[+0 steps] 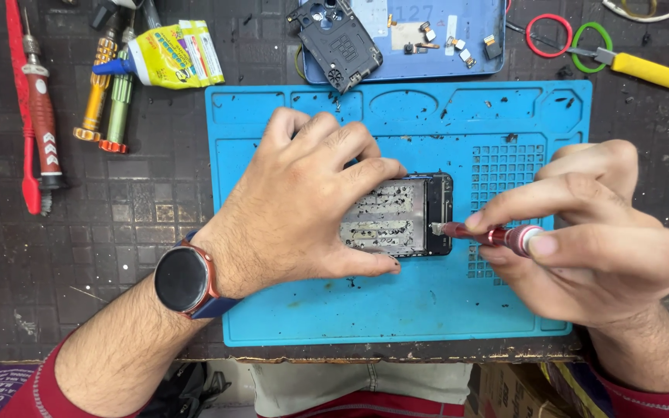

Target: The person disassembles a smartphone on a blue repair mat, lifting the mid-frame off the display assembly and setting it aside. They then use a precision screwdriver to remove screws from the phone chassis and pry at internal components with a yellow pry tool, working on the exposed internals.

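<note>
Blue silicone work mat (288, 317) covers the middle of the dark bench (118, 232); I log the head view only. My left hand (303, 205) lies palm down over an opened phone (408, 217), fingers spread across its top and thumb under its near edge, pinning it flat on the mat. The phone's bare metal inner frame shows between fingers and thumb. My right hand (598, 232) is closed around a red screwdriver (489, 234), held nearly level, its tip touching the phone's right end.

Behind the mat: a blue tray (458, 66) holding small loose parts, with a black phone part (338, 42) lying tilted across its left end. Far left: a glue tube (168, 54), a few more screwdrivers (110, 93) and a red tool (40, 116). Far right: a yellow-handled tool (656, 73).
</note>
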Tool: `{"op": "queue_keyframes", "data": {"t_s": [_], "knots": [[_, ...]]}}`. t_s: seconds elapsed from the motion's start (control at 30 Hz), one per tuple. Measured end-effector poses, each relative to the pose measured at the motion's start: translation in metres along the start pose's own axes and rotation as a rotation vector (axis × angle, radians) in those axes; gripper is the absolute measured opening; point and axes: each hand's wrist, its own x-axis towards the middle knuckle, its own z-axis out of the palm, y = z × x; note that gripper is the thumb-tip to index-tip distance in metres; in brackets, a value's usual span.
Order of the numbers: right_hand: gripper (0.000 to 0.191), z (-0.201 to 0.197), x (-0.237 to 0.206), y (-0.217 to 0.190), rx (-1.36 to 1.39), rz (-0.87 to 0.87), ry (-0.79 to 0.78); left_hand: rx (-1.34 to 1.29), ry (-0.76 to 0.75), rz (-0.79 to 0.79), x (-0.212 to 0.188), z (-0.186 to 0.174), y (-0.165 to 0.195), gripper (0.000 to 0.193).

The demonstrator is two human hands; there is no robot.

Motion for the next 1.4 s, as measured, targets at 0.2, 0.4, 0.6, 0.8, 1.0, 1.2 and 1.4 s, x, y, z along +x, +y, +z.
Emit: {"op": "queue_keyframes", "data": {"t_s": [0.2,0.4,0.6,0.8,1.0,1.2,1.4], "knots": [[0.039,-0.0016,-0.0011,0.0047,-0.116,-0.149,0.012,0.007,-0.010,0.003,0.0000,-0.0003,0.0006,0.079],[0.030,-0.0009,-0.0016,0.0022,-0.058,-0.158,-0.014,0.009,0.009,0.007,-0.0002,-0.0007,0.0011,0.079],[0.034,-0.0050,0.0007,-0.0008,-0.106,-0.160,0.001,0.015,-0.003,0.003,-0.0005,-0.0007,0.0014,0.078],[0.040,-0.0041,0.0015,-0.0018,-0.103,-0.189,-0.026,0.011,0.004,0.002,-0.0002,0.0001,0.0009,0.080],[0.033,-0.0033,0.0000,-0.0034,-0.087,-0.089,-0.031,0.019,0.012,0.007,-0.0008,0.0008,0.0003,0.081],[0.039,-0.0053,0.0025,-0.0040,-0.132,-0.188,-0.024,0.025,-0.005,-0.003,-0.0013,0.0008,0.0008,0.080],[0.032,-0.0070,0.0041,-0.0048,-0.129,-0.196,-0.048,0.027,0.007,0.014,-0.0006,-0.0006,0.0006,0.080]]}}
